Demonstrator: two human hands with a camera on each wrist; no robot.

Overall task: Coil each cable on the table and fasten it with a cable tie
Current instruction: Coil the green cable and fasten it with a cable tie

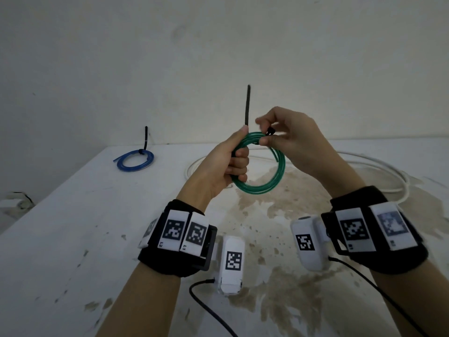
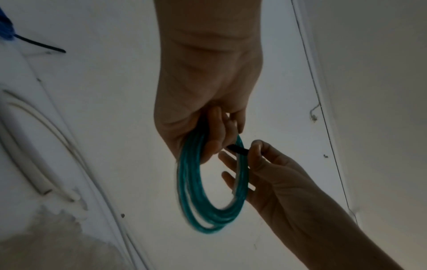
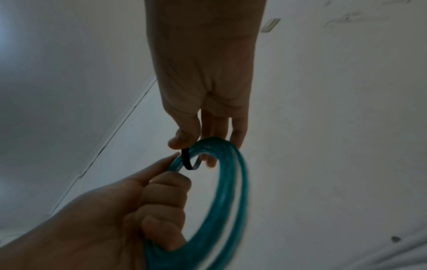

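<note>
Above the table, left hand gripping green coil

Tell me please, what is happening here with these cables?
A person is fastening a coiled green cable held above the table. The left hand grips the coil, and the right hand pinches a black cable tie at its top. A blue cable lies already tied; a white cable still lies loose.

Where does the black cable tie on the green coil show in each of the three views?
Head: black cable tie stands up above centre, at the top of the green coil.
Left wrist: centre, a short dark piece beside the right hand.
Right wrist: centre, a small loop under the thumb.
Shared landmark: the green coil.
</note>
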